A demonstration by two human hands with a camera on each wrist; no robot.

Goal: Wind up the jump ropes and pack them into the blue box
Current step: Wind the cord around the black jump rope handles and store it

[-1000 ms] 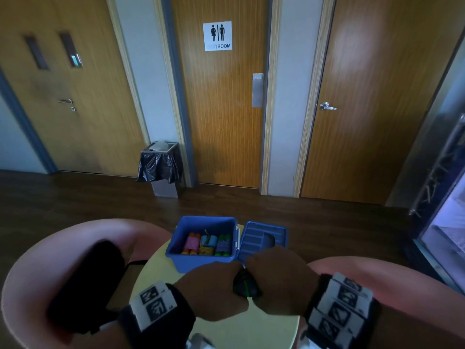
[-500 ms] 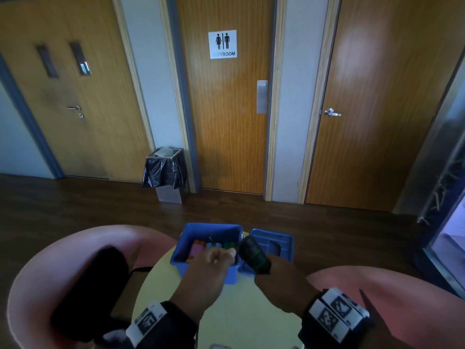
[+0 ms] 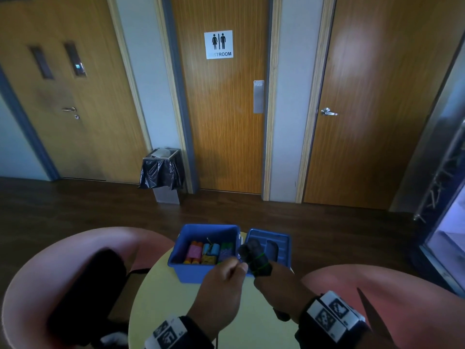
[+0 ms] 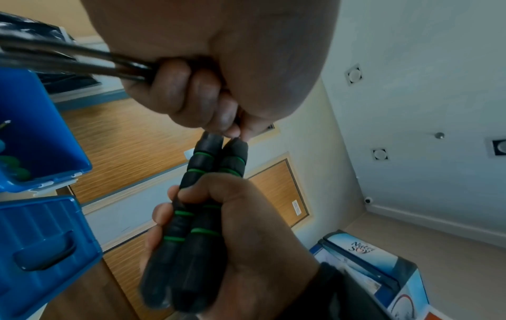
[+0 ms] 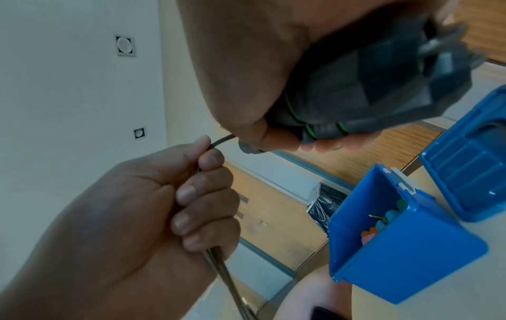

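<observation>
Gripping the two black foam jump-rope handles with green rings side by side, the right hand has its fingers wrapped round both, holding them above the tabletop's far part, just in front of the open blue plastic box. The left hand is closed in a fist round several strands of thin dark rope cord; one strand arcs from its thumb and forefinger up to the handle ends, and the two hands are nearly touching. The box sits at the far edge of the round pale-yellow tabletop, with wound ropes in pink, orange, light blue, yellow and green packed inside. Its blue hinged lid lies flung open to the box's right, inner face up. Two pink curved chair backs flank the tabletop. Across the dark wood floor stand three wooden doors; the middle one carries a restroom sign, and a small bin lined with a black bag stands to its left.
</observation>
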